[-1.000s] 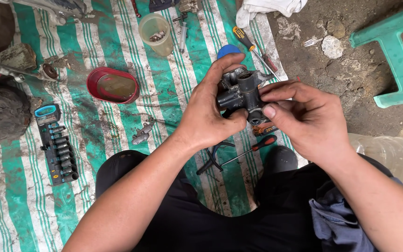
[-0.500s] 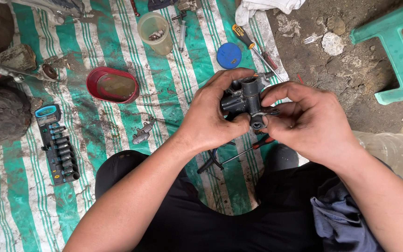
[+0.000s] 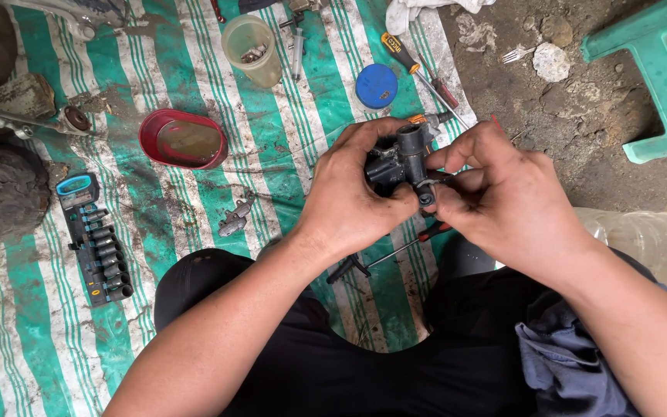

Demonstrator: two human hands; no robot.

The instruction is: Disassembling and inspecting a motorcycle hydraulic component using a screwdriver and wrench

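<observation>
Both hands, left hand (image 3: 349, 193) and right hand (image 3: 503, 201), clamp the black carburetor body (image 3: 399, 158); screwdrivers (image 3: 418, 66) lie unused, so the work looks midway.

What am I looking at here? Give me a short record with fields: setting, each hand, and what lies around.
Setting: green-and-white striped tarp spread on dirt ground
Left hand: grips a dark metal part from the left side
Right hand: fingers pinch the lower end of the same part
Nearby on tarp: blue round lid, red oval dish, clear plastic cup, socket rail, screwdriver
Off tarp: green plastic stool
</observation>
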